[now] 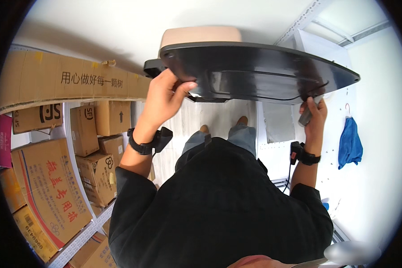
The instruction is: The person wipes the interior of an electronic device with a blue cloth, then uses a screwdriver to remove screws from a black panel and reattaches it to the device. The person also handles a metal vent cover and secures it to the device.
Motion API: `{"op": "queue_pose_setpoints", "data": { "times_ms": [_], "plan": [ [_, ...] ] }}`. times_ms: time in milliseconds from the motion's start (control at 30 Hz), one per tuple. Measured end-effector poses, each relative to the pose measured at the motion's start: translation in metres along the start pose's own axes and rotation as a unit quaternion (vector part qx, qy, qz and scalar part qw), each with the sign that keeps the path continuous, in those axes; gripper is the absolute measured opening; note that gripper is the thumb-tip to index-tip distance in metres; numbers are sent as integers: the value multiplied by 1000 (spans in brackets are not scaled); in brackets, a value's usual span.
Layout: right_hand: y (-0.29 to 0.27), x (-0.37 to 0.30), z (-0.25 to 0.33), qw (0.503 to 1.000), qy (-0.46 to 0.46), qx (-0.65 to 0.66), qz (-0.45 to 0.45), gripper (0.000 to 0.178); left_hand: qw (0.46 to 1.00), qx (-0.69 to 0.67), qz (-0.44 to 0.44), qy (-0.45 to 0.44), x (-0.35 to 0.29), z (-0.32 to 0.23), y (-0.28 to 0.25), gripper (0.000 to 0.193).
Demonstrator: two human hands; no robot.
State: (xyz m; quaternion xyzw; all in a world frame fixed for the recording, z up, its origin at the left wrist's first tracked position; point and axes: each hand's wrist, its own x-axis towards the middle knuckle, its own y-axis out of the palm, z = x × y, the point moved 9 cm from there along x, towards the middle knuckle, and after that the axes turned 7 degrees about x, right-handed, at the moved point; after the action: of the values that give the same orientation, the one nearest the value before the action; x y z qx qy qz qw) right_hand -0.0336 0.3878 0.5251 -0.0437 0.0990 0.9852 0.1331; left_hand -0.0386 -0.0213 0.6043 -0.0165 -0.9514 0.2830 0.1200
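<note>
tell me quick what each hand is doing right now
Left hand: closed on the left edge of the wide, flat black plastic panel.
Right hand: closed on the panel's right underside, with a small grey object in the fingers.

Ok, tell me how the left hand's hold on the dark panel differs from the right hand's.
The left hand clamps the dark panel at its near left edge, thumb curled under the rim; the right hand grips the right side from below. The left hand sits higher and further forward; the right hand sits lower, its fingers partly hidden against the panel. Both wear a black wrist strap.
</note>
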Motion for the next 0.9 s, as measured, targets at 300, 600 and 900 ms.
{"op": "queue_pose_setpoints", "data": {
  "times_ms": [300,600,900],
  "plan": [
    [89,-37,-83,992,41,103,52,19,999,-8,0,-35,-50,141,-40,11],
    [117,-33,-104,991,45,123,32,22,999,-38,-8,-22,-50,205,-15,9],
    [124,-16,-138,991,60,119,3,20,999,34,-22,-33,-43,234,-8,11]
  ]
}}
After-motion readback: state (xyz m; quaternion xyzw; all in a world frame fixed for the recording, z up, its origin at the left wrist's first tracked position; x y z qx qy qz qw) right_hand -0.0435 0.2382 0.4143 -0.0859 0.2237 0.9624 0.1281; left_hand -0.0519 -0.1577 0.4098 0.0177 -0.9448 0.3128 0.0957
